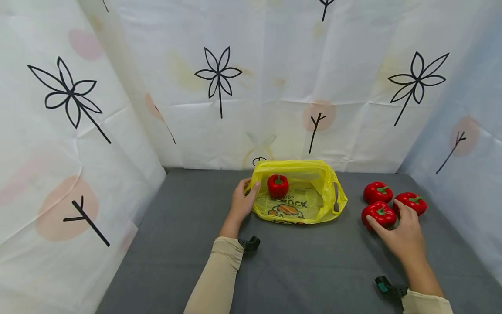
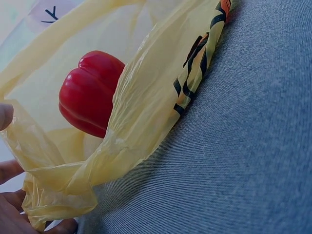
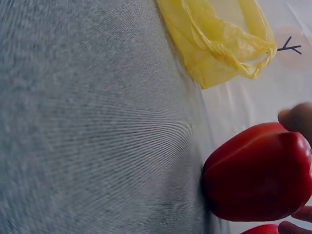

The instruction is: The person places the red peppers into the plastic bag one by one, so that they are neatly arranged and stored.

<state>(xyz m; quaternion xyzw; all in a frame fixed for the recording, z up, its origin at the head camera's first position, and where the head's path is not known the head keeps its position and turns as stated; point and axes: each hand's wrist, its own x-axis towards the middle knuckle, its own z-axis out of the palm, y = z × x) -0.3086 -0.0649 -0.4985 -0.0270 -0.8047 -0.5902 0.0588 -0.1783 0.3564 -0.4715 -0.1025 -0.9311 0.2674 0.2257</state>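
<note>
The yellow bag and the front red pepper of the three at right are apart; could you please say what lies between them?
Only a bare stretch of grey surface lies between the yellow bag and front red pepper, as the head view shows.

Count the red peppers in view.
4: one red pepper inside the yellow bag, and three together on the gray table: one at the right hand, one just behind, one farther right. Bag folds could hide more.

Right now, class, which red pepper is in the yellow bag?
The leftmost pepper, nearest the left hand; the other three peppers lie outside the bag, by the right hand.
</note>
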